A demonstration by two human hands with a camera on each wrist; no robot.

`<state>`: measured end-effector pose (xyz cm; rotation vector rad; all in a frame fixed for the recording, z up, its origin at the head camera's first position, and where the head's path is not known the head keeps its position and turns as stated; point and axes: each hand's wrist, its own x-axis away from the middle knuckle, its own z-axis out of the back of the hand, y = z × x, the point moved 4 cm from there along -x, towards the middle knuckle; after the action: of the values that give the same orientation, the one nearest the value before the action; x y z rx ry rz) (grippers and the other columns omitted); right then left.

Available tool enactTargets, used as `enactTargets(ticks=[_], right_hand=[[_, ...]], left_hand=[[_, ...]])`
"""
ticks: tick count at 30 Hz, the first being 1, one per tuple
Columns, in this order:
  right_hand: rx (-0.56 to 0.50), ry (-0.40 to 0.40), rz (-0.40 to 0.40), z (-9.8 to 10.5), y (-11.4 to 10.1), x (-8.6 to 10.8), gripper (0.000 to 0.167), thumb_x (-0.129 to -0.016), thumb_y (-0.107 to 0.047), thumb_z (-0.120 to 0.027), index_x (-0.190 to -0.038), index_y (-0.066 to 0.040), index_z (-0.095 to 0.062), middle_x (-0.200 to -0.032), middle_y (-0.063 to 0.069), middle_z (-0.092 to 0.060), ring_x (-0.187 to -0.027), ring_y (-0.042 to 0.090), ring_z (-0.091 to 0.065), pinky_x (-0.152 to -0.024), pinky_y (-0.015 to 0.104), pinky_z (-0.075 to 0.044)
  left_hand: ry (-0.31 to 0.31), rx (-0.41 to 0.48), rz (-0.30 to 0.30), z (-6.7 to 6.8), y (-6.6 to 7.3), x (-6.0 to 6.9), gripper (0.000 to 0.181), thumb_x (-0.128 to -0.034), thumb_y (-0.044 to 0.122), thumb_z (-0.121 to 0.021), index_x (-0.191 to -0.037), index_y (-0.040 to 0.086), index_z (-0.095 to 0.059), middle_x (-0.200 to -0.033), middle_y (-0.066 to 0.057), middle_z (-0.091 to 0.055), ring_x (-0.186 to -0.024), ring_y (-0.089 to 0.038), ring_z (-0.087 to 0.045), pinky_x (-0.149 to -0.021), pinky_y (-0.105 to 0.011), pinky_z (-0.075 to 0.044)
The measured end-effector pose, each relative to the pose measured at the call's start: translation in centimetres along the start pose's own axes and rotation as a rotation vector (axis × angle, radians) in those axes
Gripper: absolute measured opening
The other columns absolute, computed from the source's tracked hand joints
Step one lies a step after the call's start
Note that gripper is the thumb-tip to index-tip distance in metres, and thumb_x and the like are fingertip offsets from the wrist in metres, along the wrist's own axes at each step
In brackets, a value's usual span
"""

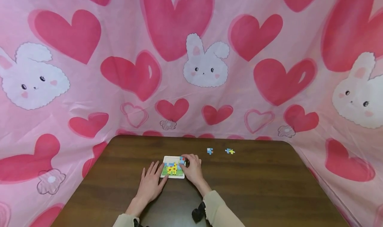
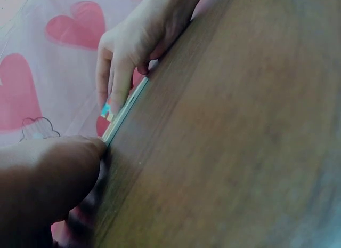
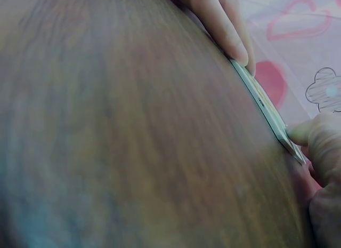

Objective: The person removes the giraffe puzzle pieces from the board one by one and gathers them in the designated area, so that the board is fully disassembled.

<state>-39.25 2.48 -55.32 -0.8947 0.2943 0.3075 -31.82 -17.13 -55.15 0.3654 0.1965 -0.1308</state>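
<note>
A small jigsaw board with a pale rim lies on the table, showing a yellow giraffe on green grass. Its upper strip shows a bare pale bed. At the top right corner my right hand pinches a blue puzzle piece with a red spot, its fingers curved over the board's edge. The piece also shows beyond those fingers in the left wrist view. My left hand rests flat at the board's left side, fingers spread and straight, thumb at the lower edge. In the right wrist view the board's side appears between both hands.
Two loose puzzle pieces lie farther back on the right: a blue one with white and red, and a blue and yellow one. The brown wooden table reaches back to a pink cloth with hearts and rabbits.
</note>
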Motion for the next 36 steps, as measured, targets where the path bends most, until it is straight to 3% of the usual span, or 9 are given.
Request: enactTargets(ticks=[6,19,28,36], right_hand=[[-0.006,0.0,0.017,-0.09,0.02,0.11,0.036,-0.089,-0.014,-0.09,-0.123,-0.007,-0.08,-0.103,0.008,-0.074,-0.092,0.019,-0.055,-0.084,0.033,-0.031],[-0.129,0.047,-0.009,0.21,0.26,-0.01,0.034,-0.086,-0.004,-0.089,-0.119,-0.004,-0.079,-0.094,0.009,-0.073,-0.088,0.021,-0.06,-0.086,0.033,-0.033],[-0.208,0.057,-0.015,0.47,0.51,0.1,0.028,-0.087,-0.001,-0.087,-0.115,-0.004,-0.08,-0.099,0.011,-0.077,-0.094,0.027,-0.064,-0.093,0.037,-0.037],[-0.216,0.032,-0.015,0.56,0.44,0.07,0.029,-0.089,0.001,-0.086,-0.117,-0.004,-0.08,-0.102,0.012,-0.077,-0.098,0.028,-0.063,-0.095,0.039,-0.036]], left_hand=[[0.007,0.007,0.001,-0.16,-0.02,0.14,0.06,-0.1081,0.042,-0.067,-0.157,0.008,-0.059,-0.165,-0.025,-0.053,-0.158,-0.05,-0.045,-0.126,-0.081,-0.029],[-0.016,0.036,0.019,-0.38,-0.12,0.14,0.062,-0.1084,0.042,-0.067,-0.159,0.007,-0.057,-0.168,-0.026,-0.05,-0.161,-0.05,-0.042,-0.128,-0.08,-0.026],[0.061,0.052,-0.024,-0.5,-0.16,0.34,0.063,-0.1056,0.042,-0.07,-0.155,0.005,-0.06,-0.164,-0.028,-0.054,-0.157,-0.052,-0.045,-0.126,-0.081,-0.028],[0.009,0.029,0.008,-0.24,-0.04,0.3,0.063,-0.107,0.041,-0.069,-0.158,0.007,-0.058,-0.167,-0.026,-0.051,-0.16,-0.05,-0.043,-0.128,-0.08,-0.027]])
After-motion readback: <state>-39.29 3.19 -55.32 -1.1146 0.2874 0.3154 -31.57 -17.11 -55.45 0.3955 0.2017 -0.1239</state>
